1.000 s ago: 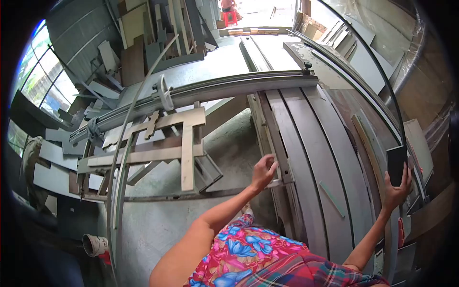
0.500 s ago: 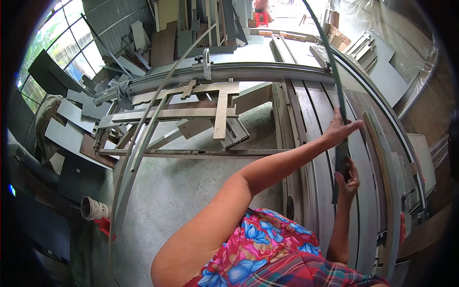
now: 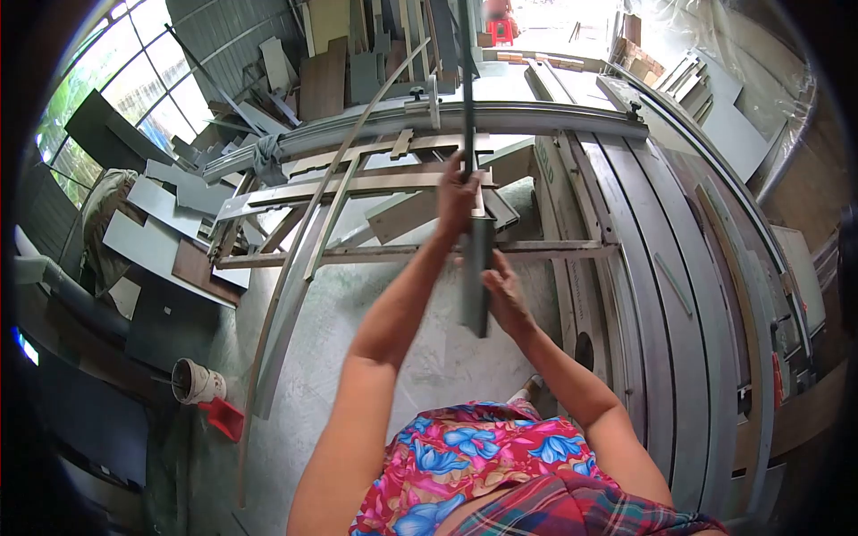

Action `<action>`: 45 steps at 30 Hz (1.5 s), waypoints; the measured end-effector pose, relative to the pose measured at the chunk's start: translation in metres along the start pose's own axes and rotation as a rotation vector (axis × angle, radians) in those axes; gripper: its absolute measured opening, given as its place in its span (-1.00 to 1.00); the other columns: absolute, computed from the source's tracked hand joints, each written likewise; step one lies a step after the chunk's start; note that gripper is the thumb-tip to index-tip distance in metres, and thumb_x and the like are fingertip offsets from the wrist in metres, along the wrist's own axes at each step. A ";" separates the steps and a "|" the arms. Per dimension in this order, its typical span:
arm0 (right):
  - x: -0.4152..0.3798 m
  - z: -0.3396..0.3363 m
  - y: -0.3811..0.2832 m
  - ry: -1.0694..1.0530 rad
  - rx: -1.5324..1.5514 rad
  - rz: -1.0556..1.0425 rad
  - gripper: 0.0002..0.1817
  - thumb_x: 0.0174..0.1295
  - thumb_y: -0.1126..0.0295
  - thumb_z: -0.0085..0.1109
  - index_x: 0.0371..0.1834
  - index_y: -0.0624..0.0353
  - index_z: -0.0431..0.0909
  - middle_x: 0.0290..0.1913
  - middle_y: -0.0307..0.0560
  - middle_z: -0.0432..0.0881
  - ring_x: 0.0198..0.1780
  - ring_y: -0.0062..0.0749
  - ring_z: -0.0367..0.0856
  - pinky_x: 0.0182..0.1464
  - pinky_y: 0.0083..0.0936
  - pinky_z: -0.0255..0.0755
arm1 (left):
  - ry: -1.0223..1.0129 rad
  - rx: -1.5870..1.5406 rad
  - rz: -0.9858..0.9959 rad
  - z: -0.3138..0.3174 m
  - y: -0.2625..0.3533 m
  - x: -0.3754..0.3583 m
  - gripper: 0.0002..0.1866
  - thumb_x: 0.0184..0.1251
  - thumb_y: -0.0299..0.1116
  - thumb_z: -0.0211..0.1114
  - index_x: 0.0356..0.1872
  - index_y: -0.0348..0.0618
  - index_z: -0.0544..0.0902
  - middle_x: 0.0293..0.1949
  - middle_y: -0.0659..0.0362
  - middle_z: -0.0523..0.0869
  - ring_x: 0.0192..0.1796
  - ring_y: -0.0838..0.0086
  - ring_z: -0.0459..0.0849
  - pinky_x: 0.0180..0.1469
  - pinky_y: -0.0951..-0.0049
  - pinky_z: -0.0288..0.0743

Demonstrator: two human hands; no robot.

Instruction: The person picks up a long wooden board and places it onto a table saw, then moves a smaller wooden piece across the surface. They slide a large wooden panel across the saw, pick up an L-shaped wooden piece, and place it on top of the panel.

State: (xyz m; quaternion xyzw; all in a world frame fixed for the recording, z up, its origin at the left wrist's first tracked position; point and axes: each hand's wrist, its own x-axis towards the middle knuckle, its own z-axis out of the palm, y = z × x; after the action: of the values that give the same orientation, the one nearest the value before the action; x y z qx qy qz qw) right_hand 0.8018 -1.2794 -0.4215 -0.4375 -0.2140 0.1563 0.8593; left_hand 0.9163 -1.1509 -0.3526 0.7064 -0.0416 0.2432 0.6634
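A long dark grey strip [image 3: 478, 277] stands out in front of me, its near end wide and blurred, its thin far part running out past the top of the view. My left hand [image 3: 457, 198] is closed around it about midway. Lower down, my right hand [image 3: 506, 290] grips the near end from the right side, some fingers hidden behind it. Beyond the strip lies a metal frame rack [image 3: 420, 255] with light wooden strips [image 3: 357, 186] across it. To the right is the slatted grey machine table [image 3: 639, 268], with a short thin strip [image 3: 673, 284] lying on it.
A metal rail [image 3: 536, 116] crosses behind the rack. Long strips [image 3: 308, 223] lean at the left, near a white bucket [image 3: 198, 382] and a red dustpan [image 3: 222, 418]. Boards [image 3: 323, 85] stand against the back wall. A red stool [image 3: 500, 32] stands far off.
Both hands have carried the grey strip leftward, off the machine table to over the floor and rack. My left hand has gone from spread fingers to a closed grip. The view has turned slightly.
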 end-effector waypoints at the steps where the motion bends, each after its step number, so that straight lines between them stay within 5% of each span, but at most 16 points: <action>1: -0.001 0.011 0.012 -0.033 -0.053 0.035 -0.29 0.14 0.17 0.16 0.30 0.19 0.07 0.03 0.00 0.48 0.05 -0.46 0.42 0.13 -0.53 0.24 | 0.003 0.089 0.031 -0.029 0.009 -0.007 -0.59 0.13 -0.45 0.19 0.05 -0.16 0.40 -0.59 0.28 0.49 -0.61 0.69 0.37 -0.61 0.61 0.24; 4: -0.009 0.027 0.036 -0.142 -0.224 0.146 -0.31 0.14 0.12 0.15 0.27 0.20 0.14 0.01 0.00 0.50 0.02 -0.48 0.43 0.09 -0.51 0.29 | 0.021 0.308 0.094 -0.111 0.011 -0.026 -0.60 0.12 -0.42 0.18 0.03 -0.21 0.43 -0.50 0.21 0.55 -0.50 0.63 0.43 -0.47 0.55 0.33; 9: -0.049 -0.014 0.038 -0.296 -0.536 0.424 -0.41 0.16 0.20 0.14 0.21 0.25 0.24 -0.01 -0.02 0.51 0.01 -0.48 0.45 0.09 -0.51 0.30 | 0.072 0.671 0.125 -0.219 0.008 -0.078 -0.55 0.11 -0.38 0.18 0.05 -0.32 0.43 -0.09 -0.12 0.57 -0.05 0.26 0.57 0.01 0.41 0.38; 12: -0.061 -0.051 0.029 -0.154 -0.527 0.429 -0.48 0.16 0.27 0.15 0.14 0.31 0.32 -0.10 -0.04 0.56 -0.09 -0.51 0.50 -0.01 -0.57 0.37 | 0.105 0.735 0.080 -0.257 0.006 -0.115 -0.53 0.12 -0.39 0.17 0.07 -0.38 0.40 -0.02 -0.17 0.53 0.07 0.16 0.51 0.10 0.37 0.33; 20: -0.074 -0.077 -0.001 0.087 -0.565 0.395 -0.50 0.14 0.24 0.16 0.08 0.30 0.38 -0.15 -0.10 0.57 -0.17 -0.54 0.51 -0.07 -0.58 0.40 | 0.117 0.911 0.039 -0.312 -0.007 -0.186 -0.58 0.12 -0.53 0.14 0.06 -0.37 0.40 -0.01 -0.19 0.51 0.08 0.05 0.48 0.09 0.34 0.35; 23: -0.078 -0.083 0.008 0.051 -0.694 0.381 -0.49 0.13 0.22 0.17 0.09 0.30 0.37 -0.13 -0.06 0.57 -0.10 -0.49 0.53 -0.05 -0.57 0.40 | 0.082 1.042 0.032 -0.331 -0.012 -0.199 -0.58 0.10 -0.54 0.14 0.06 -0.34 0.41 -0.04 -0.19 0.52 0.02 0.02 0.50 0.03 0.32 0.40; 26: -0.080 -0.074 0.007 0.017 -0.771 0.414 -0.48 0.11 0.22 0.19 0.08 0.30 0.38 -0.12 -0.02 0.58 -0.07 -0.43 0.54 -0.04 -0.54 0.42 | 0.048 1.021 -0.184 -0.338 -0.010 -0.214 -0.59 0.10 -0.53 0.15 0.05 -0.34 0.42 -0.04 -0.18 0.52 0.01 0.05 0.51 0.02 0.31 0.40; 29: -0.083 -0.066 0.006 -0.018 -0.853 0.461 -0.48 0.09 0.22 0.22 0.07 0.29 0.40 -0.14 -0.01 0.59 -0.11 -0.41 0.56 -0.06 -0.53 0.44 | 0.044 1.106 -0.200 -0.341 -0.005 -0.219 -0.58 0.10 -0.53 0.15 0.05 -0.31 0.43 -0.04 -0.14 0.53 0.00 0.07 0.52 0.02 0.31 0.41; 32: -0.086 -0.060 0.007 -0.018 -0.893 0.468 -0.48 0.08 0.22 0.23 0.05 0.30 0.41 -0.17 -0.01 0.59 -0.14 -0.41 0.57 -0.09 -0.52 0.45 | 0.033 1.178 0.000 -0.367 -0.029 -0.231 -0.58 0.10 -0.52 0.16 0.06 -0.25 0.44 -0.07 -0.11 0.55 -0.03 0.09 0.55 -0.02 0.32 0.43; 38: -0.093 -0.052 0.011 -0.033 -0.921 0.487 -0.49 0.08 0.23 0.23 0.04 0.31 0.41 -0.17 0.01 0.60 -0.13 -0.40 0.58 -0.09 -0.52 0.45 | 0.035 1.311 -0.191 -0.381 -0.014 -0.230 -0.57 0.11 -0.50 0.19 0.07 -0.18 0.45 -0.14 -0.05 0.60 -0.09 0.14 0.58 -0.08 0.35 0.47; 45: -0.102 -0.048 0.023 -0.083 -0.986 0.517 -0.51 0.06 0.23 0.24 0.00 0.31 0.44 -0.20 0.06 0.62 -0.15 -0.36 0.60 -0.07 -0.49 0.45 | 0.150 1.400 -0.156 -0.402 -0.061 -0.246 -0.57 0.08 -0.43 0.25 0.04 -0.15 0.45 -0.15 0.01 0.62 -0.13 0.17 0.60 -0.08 0.35 0.47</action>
State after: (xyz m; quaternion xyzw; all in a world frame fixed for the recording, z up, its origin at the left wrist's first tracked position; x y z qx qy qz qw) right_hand 0.7366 -1.3456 -0.4884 -0.8193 -0.1813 0.2605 0.4775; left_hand 0.6073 -0.8239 -0.5065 0.9492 0.2211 0.2128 0.0697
